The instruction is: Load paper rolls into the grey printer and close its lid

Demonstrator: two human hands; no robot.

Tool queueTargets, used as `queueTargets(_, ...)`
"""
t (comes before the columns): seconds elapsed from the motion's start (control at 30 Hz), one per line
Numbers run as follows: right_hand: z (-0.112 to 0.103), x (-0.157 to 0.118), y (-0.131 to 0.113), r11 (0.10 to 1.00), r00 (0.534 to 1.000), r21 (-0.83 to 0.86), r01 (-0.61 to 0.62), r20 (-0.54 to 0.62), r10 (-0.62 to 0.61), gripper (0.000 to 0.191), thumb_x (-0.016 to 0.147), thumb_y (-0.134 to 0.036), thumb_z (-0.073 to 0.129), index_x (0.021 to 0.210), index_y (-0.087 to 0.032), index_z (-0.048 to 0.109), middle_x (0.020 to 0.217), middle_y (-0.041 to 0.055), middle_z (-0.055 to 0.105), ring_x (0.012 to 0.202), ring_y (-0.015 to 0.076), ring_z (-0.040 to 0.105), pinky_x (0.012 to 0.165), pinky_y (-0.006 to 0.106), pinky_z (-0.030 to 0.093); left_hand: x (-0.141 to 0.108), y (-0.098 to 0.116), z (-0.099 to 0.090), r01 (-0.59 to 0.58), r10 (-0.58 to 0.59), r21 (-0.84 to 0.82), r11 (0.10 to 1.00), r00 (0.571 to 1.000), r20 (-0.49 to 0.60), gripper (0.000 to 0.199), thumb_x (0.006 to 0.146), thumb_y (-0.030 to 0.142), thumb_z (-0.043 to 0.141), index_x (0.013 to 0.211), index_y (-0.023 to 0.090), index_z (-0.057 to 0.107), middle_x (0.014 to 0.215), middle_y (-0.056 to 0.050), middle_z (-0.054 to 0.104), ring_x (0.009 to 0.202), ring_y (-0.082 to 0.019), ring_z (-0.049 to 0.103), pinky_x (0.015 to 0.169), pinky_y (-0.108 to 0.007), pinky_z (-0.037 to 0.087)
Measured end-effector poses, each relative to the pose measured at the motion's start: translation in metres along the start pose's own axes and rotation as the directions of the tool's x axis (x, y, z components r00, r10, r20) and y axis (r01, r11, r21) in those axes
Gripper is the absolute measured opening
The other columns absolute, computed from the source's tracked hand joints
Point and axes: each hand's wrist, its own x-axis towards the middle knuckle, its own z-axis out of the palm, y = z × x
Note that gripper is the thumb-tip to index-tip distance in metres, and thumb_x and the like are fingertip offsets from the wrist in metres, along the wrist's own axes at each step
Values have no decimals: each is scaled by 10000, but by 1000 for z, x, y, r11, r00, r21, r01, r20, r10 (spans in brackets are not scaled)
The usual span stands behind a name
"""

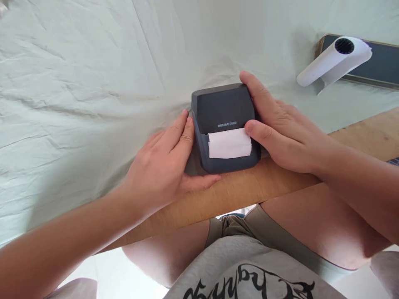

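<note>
Closest to you are your grey shirt (249, 270) with black lettering and your khaki shorts (277, 232), your bare knees reaching under the counter (264, 180). Past its near edge you look down on a pale, brightly lit floor (115, 270). The counter's edge is a bare strip of light brown wood, running up to the right.

Right at that edge, in front of you, sits a dark label printer (222, 108) marked NIIMBOT, a white paper strip (229, 144) lying across its front. Your left hand (158, 162) lies along its left side, fingers together, thumb stretched out by the near edge. Your right hand (282, 128) is at its right side, thumb and forefinger spread, thumb tip at the strip's end.

Beyond the wood, a pale, wrinkled cloth (93, 83) covers the surface, shadowed beside your left forearm. Farther off to the right are a white paper roll (324, 62), its edge loose, and a dark flat device (385, 62) partly behind it.
</note>
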Motion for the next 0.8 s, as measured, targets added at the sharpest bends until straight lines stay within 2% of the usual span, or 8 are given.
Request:
queueTargets(0.23,-4,2,7,1000,1000,29,10,22,-10,1057,1264,-750,415,2157,-255,143,1871,152,720,1635,433,754,1471,751,623,-2,1,0,22,-22,25,999,1000,9,1173,1168,919,838,2066,298,408,2080,-163,543,1684,-475,810,1403,-568,719)
queueTargets(0.37,-11,1,16,992,998,109,59,-6,-59,1044,1239,-769,572,2110,-283,263,1902,151,692,1612,375,777,1505,724,620,0,-2,-5,-21,17,-60,998,998,-57,1052,1199,918,794,2006,302,520,2016,-151,635,1754,-460,764,1433,-594,706)
queueTargets(0.47,-16,0,16,986,997,157,53,-57,-45,958,1182,-724,721,2012,-327,456,1862,128,718,1693,354,744,1537,669,610,6,-3,-10,-60,45,-165,985,995,-93,884,1269,878,697,1885,246,644,1891,-177,758,1686,-420,817,1388,-553,736)
queueTargets(0.53,-17,1,9,989,987,141,47,-160,-24,829,1107,-666,823,1857,-357,650,1722,93,778,1655,349,754,1423,617,676,10,-4,-11,-72,47,-226,971,992,-117,744,1307,798,681,1786,229,693,1761,-181,842,1565,-375,879,1280,-494,779)
queueTargets(0.6,-16,3,-2,991,964,133,31,-267,6,681,1053,-581,855,1683,-337,768,1460,63,820,1409,287,808,1195,513,708,11,-6,-9,-58,15,-288,956,989,-149,595,1310,725,714,1660,244,726,1593,-148,904,1388,-324,918,1124,-440,796)
queueTargets(0.67,-15,6,-17,980,953,192,41,-304,20,558,1061,-500,801,1572,-276,773,1115,22,764,1028,190,757,940,411,627,12,-9,-5,15,-82,-355,935,981,-175,394,1293,598,761,1504,266,744,1378,-92,922,1153,-256,895,955,-395,759)
queueTargets(0.73,-13,9,-31,959,955,276,60,-295,25,450,1089,-417,739,1503,-242,740,848,-42,601,751,138,606,765,363,503,13,-14,0,108,-197,-415,903,964,-177,196,1222,415,811,1349,283,742,1128,-22,853,894,-179,767,766,-341,654)
queueTargets(0.8,-12,11,-40,953,949,292,83,-315,14,374,1114,-370,712,1465,-245,742,765,-64,491,649,125,527,679,349,423,18,-21,4,54,-183,-475,878,956,-229,185,1092,266,873,1177,293,710,921,38,716,741,-135,626,592,-283,483)
